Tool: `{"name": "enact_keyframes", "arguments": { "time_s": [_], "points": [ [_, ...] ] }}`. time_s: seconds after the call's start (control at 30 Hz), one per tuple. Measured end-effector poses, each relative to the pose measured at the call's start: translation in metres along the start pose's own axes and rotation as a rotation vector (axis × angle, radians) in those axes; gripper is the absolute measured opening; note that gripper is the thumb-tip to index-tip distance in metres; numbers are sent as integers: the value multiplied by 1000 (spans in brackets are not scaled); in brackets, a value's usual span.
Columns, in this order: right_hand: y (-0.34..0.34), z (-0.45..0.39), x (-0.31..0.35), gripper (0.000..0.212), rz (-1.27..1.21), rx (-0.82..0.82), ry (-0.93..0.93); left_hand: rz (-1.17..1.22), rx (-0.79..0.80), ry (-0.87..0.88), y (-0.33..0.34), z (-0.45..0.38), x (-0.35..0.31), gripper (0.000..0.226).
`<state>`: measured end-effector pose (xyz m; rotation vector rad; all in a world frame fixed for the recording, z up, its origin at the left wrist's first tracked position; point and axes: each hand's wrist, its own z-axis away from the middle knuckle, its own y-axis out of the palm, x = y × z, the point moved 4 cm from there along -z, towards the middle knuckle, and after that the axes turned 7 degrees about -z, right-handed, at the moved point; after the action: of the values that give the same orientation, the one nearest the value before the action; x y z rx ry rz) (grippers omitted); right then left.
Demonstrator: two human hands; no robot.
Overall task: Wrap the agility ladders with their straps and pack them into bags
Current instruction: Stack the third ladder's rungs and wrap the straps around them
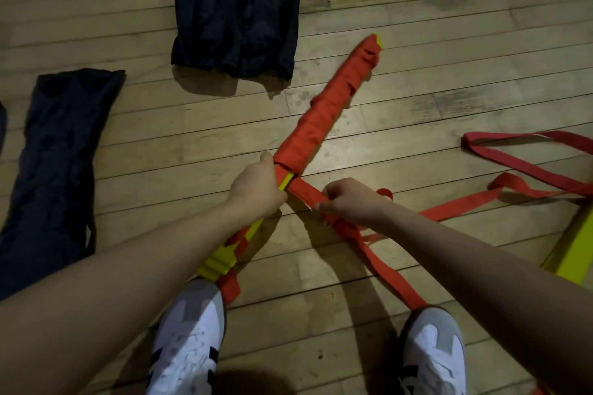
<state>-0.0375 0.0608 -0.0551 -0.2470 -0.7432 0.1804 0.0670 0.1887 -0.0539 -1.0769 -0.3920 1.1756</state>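
A pale wooden plank floor (417, 99) fills the view, its boards running roughly left to right. On it lie dark fabric bags: one long bag (51, 176) at the left, stretched from the lower left up toward the centre, and a second dark bag (236, 9) at the top centre, lengthwise away from the person. No writing or label can be read on either.

The bundled agility ladder (324, 106) lies in the middle of the floor, its long axis diagonal: the near end, with bare yellow rungs (221, 261), sits beside the person's left shoe (189, 340), and the far end points up and to the right. The far stretch is bound in orange strap; a yellow tip shows at the far end.

Loose orange strap (378, 253) trails from the bundle toward the right shoe (433, 353) and out to the right, where another red strap (526, 154) loops on the floor. A yellow edge (574, 253) shows at the right border.

The left hand (256, 189) grips the bundle just below the wrapped part. The right hand (353, 202) pinches the strap, just beside the bundle.
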Motion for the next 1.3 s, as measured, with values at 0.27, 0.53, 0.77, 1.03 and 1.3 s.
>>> {"name": "enact_keyframes", "arguments": {
  "time_s": [0.27,0.53,0.77,1.03,1.3],
  "points": [
    [-1,-4,16,14,-63,-44,-43,-128,-4,11,-12,-5,1,50],
    [-2,-10,10,12,-142,-137,-53,3,162,13,1,7,-9,64],
    [-8,-10,12,16,5,-133,-58,-193,-43,142,-6,11,-8,49],
    [-13,-6,9,24,73,-1,-41,-148,-28,73,-1,7,-6,49],
    [-16,0,-1,16,-64,-85,-68,-112,31,197,5,9,-12,99]
  ]
}}
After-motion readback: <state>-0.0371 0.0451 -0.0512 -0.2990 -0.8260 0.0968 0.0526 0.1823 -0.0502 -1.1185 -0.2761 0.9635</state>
